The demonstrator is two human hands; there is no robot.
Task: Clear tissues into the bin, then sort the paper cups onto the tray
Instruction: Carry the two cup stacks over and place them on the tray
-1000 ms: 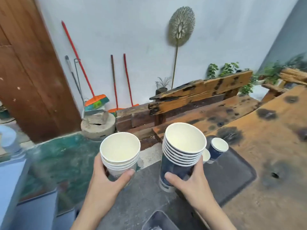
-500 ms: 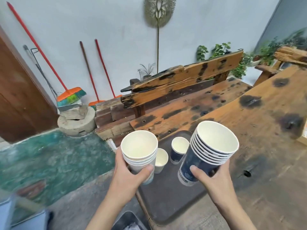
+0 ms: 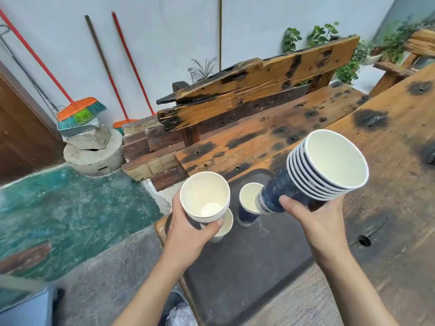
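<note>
Two stacks up: right hand [image 3: 321, 222] grips blue cups [image 3: 313, 175] tilted, mouths toward the camera; left hand [image 3: 188, 231] wraps white cups [image 3: 204, 198] upright above the tray [image 3: 247, 267], half hiding a white cup [image 3: 223, 229].

A pale grey wall [image 3: 164, 31] closes the far side, lit by soft, even daylight. Against it lean a red-handled broom [image 3: 80, 112] with an orange head and green bristles, a dark wooden pole [image 3: 103, 60] and another red handle [image 3: 131, 67]. The broom rests over a metal dustpan [image 3: 77, 129] on a round stone block [image 3: 94, 155]. A brown wooden door [image 3: 21, 128] stands at the left. The floor [image 3: 70, 208] is worn green paint over grey concrete. Beyond the bench's far edge sits a scorched wooden seat [image 3: 259, 90], with leafy potted plants [image 3: 324, 36] behind it. The bench [image 3: 400, 208] itself is weathered, dark-spotted wood.
</note>
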